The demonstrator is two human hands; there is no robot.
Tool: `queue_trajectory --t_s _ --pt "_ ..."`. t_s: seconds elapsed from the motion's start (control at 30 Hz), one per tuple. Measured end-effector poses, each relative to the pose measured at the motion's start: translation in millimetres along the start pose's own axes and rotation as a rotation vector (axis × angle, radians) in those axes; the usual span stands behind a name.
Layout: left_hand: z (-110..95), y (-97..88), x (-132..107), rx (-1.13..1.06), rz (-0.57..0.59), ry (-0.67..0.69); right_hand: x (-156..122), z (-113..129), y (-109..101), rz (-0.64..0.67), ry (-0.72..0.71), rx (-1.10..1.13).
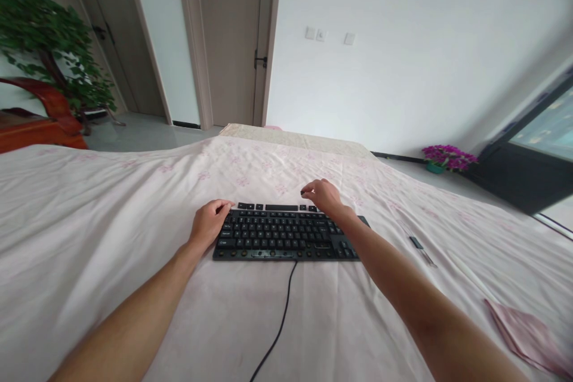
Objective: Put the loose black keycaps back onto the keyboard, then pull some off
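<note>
Two bare forearms reaching forward from the bottom edge, converging slightly toward the middle. Bare left hand (209, 224) palm down, knuckles up, fingers curled inward, fingertips (227, 205) tucked to the right. Bare right hand (323, 196) farther forward, palm down, wrist slightly raised, fingers bent and bunched, tips pointing left as if pinching; anything between them too small to tell. Hands well apart, right forearm crossing diagonally from lower right.
</note>
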State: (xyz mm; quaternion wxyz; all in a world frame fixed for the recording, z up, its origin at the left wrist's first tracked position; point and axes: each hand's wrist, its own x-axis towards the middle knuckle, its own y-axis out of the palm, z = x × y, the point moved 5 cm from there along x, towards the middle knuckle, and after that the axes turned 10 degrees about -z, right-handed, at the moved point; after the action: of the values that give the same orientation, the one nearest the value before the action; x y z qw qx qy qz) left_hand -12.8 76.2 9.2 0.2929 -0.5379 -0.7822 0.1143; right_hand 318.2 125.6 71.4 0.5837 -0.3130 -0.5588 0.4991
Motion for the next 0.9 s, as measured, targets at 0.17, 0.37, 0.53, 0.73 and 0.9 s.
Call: queue_trajectory --t_s 0.17,0.37,0.53,0.73,0.9 --pt "2 0.5 0 0.013 -0.004 -0.004 -38 26 -12 0.024 0.376 1.108" --pt "1 0.8 -1 0.016 -0.003 0.001 -90 72 -9 0.322 0.656 1.994" --pt "0 -0.1 0 0.025 0.0 0.007 -109 89 1 0.444 0.756 2.183" --pt "1 1.2 0 0.021 0.012 0.015 -119 101 0 0.467 0.758 2.23" --pt "2 1.6 0 0.009 0.012 0.013 -122 104 -4 0.427 0.732 2.193"
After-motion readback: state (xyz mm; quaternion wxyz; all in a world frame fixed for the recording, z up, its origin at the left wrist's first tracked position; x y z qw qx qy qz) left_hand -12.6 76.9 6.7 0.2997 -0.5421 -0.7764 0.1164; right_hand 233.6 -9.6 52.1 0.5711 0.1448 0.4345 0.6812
